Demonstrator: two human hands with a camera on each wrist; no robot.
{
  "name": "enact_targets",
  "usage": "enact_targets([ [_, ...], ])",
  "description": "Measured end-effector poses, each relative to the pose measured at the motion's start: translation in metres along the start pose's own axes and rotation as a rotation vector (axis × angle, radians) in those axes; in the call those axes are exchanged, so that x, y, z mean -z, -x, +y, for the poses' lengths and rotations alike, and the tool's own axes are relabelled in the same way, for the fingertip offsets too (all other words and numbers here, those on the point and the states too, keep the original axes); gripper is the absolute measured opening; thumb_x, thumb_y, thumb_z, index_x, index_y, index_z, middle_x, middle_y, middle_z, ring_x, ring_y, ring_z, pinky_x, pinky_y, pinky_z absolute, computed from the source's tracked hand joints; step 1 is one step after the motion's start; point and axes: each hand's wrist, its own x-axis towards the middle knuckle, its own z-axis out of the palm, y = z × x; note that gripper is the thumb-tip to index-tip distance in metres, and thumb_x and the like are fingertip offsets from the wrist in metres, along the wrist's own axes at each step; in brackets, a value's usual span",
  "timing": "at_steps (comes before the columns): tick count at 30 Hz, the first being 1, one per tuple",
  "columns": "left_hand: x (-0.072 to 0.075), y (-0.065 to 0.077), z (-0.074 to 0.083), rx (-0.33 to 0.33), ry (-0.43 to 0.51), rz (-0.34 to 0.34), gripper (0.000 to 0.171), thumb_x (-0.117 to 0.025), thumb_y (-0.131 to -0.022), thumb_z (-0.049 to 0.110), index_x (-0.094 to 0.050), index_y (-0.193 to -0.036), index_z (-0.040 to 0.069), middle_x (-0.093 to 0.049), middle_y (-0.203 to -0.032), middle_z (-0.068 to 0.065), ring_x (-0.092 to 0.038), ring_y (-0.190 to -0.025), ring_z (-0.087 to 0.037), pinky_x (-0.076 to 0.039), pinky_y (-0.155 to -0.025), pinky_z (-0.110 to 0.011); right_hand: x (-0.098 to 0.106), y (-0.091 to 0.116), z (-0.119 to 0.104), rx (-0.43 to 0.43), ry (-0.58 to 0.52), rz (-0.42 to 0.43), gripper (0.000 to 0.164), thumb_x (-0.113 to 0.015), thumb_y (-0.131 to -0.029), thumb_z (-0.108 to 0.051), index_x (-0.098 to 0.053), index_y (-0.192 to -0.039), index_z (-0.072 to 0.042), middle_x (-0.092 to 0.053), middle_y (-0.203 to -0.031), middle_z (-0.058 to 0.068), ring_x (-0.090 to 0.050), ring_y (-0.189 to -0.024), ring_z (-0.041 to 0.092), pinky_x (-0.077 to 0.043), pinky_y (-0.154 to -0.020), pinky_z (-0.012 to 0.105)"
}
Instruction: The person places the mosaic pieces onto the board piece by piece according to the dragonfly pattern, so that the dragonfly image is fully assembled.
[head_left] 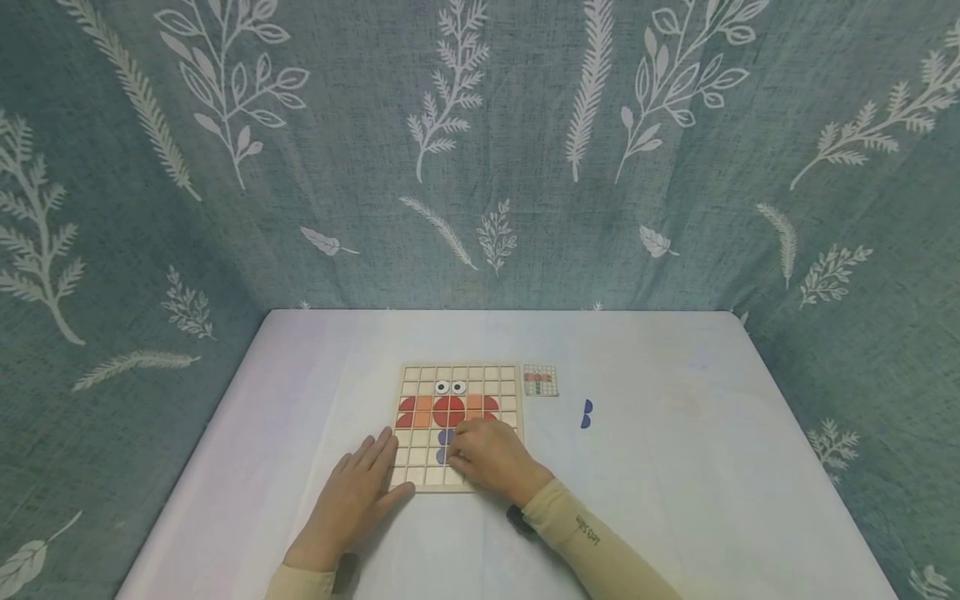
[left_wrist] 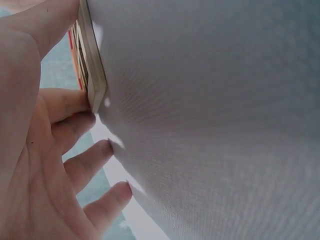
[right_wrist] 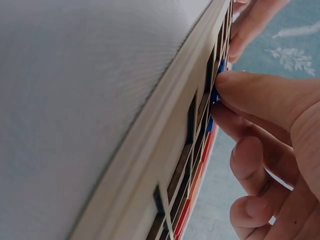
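A wooden grid board (head_left: 397, 476) lies on the white table, bearing red quarter-round pieces (head_left: 448, 411), orange squares (head_left: 423, 411) and two round eye pieces (head_left: 442, 387). Blue rounded pieces (head_left: 441, 456) sit below the red circle, partly hidden by my right hand (head_left: 495, 458). In the right wrist view, its thumb and index finger pinch a blue piece (right_wrist: 214, 95) at the grid; the other fingers are bent. My left hand (head_left: 352, 496) rests at the board's left side with fingers spread, its fingertips touching the edge and its thumb at the near left corner.
A small pattern card (head_left: 541, 380) with a printed grid lies beside the board's upper right corner. Farther right on the table (head_left: 675, 467) are two loose blue half-round pieces (head_left: 587, 414). A leaf-patterned green cloth (head_left: 525, 167) surrounds the back and sides.
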Motion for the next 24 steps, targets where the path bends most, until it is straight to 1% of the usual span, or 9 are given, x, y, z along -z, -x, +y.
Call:
enact_targets([
  [5, 0.0, 0.0, 0.0, 0.001, -0.005, -0.005, 0.078, -0.068, -0.094, 0.048, -0.044, -0.152, 0.001, -0.042, -0.157, -0.017, -0.04, -0.143, -0.042, -0.035, -0.111, -0.065, 0.001, 0.0, -0.002, 0.012, -0.007, 0.004, 0.005, -0.079, -0.087, -0.019, -0.083, -0.089, -0.022, -0.073, -0.09, -0.009, -0.067, -0.081, 0.005, -0.055, -0.07, 0.018],
  [9, 0.0, -0.001, 0.0, 0.002, -0.008, -0.008, 0.078, -0.068, -0.094, 0.049, -0.044, -0.152, 0.001, -0.042, -0.157, -0.017, -0.039, -0.143, -0.041, -0.035, -0.111, -0.065, 0.001, 0.0, -0.002, 0.008, -0.011, -0.001, 0.004, -0.08, -0.088, -0.021, -0.083, -0.09, -0.022, -0.073, -0.093, -0.009, -0.068, -0.085, 0.005, -0.055, -0.072, 0.018],
  [15, -0.001, -0.001, 0.0, 0.003, -0.005, -0.011, 0.078, -0.068, -0.094, 0.049, -0.044, -0.152, 0.001, -0.041, -0.157, -0.017, -0.039, -0.143, -0.041, -0.034, -0.111, -0.065, -0.002, 0.003, 0.0, 0.007, -0.009, 0.011, 0.006, -0.081, -0.088, -0.025, -0.083, -0.093, -0.024, -0.072, -0.095, -0.009, -0.067, -0.083, 0.004, -0.053, -0.066, 0.016],
  [21, -0.001, -0.001, 0.0, 0.002, -0.005, -0.007, 0.079, -0.067, -0.095, 0.05, -0.044, -0.152, 0.001, -0.041, -0.158, -0.016, -0.039, -0.143, -0.041, -0.034, -0.111, -0.065, 0.003, 0.01, 0.002, -0.053, -0.03, -0.009, 0.01, -0.077, -0.09, -0.027, -0.082, -0.099, -0.028, -0.07, -0.103, -0.01, -0.066, -0.082, 0.004, -0.053, -0.064, 0.019],
  [24, 0.0, 0.0, 0.0, 0.003, 0.003, -0.001, 0.079, -0.067, -0.094, 0.05, -0.044, -0.152, 0.001, -0.041, -0.157, -0.016, -0.039, -0.143, -0.041, -0.034, -0.112, -0.064, 0.009, 0.018, 0.004, -0.087, -0.051, 0.008, 0.011, -0.077, -0.091, -0.027, -0.081, -0.101, -0.026, -0.069, -0.104, -0.01, -0.064, -0.078, 0.004, -0.052, -0.063, 0.021],
])
